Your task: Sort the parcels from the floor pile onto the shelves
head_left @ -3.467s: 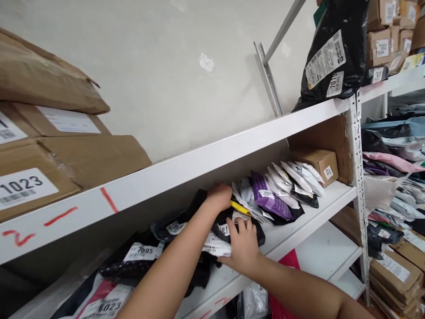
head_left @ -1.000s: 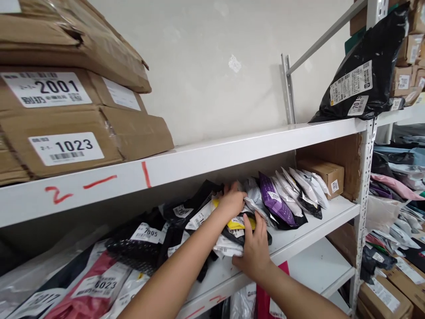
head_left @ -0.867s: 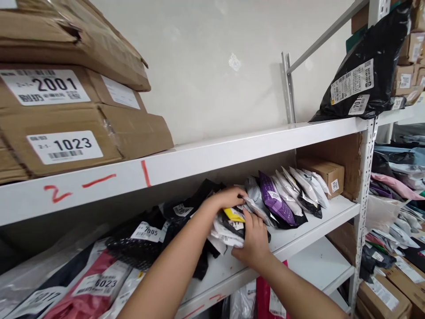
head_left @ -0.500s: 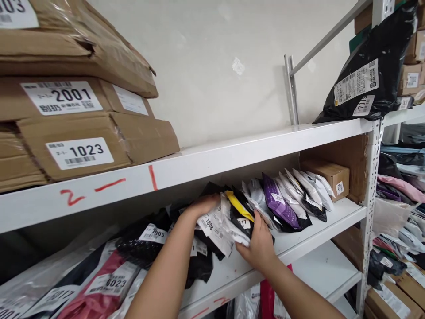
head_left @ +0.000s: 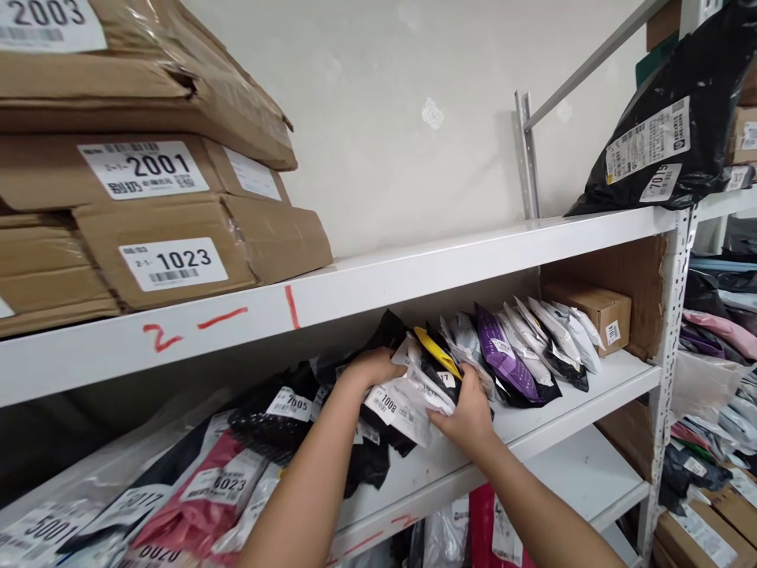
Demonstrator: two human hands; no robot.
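Observation:
On the middle shelf a row of mailing bags stands leaning side by side. My left hand [head_left: 374,368] is closed at the upper left edge of a white mailing bag [head_left: 397,409] labelled 1008, its fingertips partly hidden. My right hand [head_left: 469,414] grips a small bunch from the right. Its thumb lies on the lower end of a white bag, and its fingers are against a black and yellow mailing bag [head_left: 436,351]. A purple mailing bag [head_left: 502,355] leans just beyond, among several white ones.
Cardboard boxes [head_left: 171,229] are stacked on the upper shelf [head_left: 378,276] at left; a large black bag [head_left: 668,134] sits at its right end. Left of my arms lie a black bag [head_left: 272,430] labelled 7005 and a red one [head_left: 201,505]. A small carton [head_left: 597,315] closes the row.
The view has shifted slightly, so the shelves appear farther right. Both hands stay at the same bags, and the bag labelled 1008 is tilted a little differently between them.

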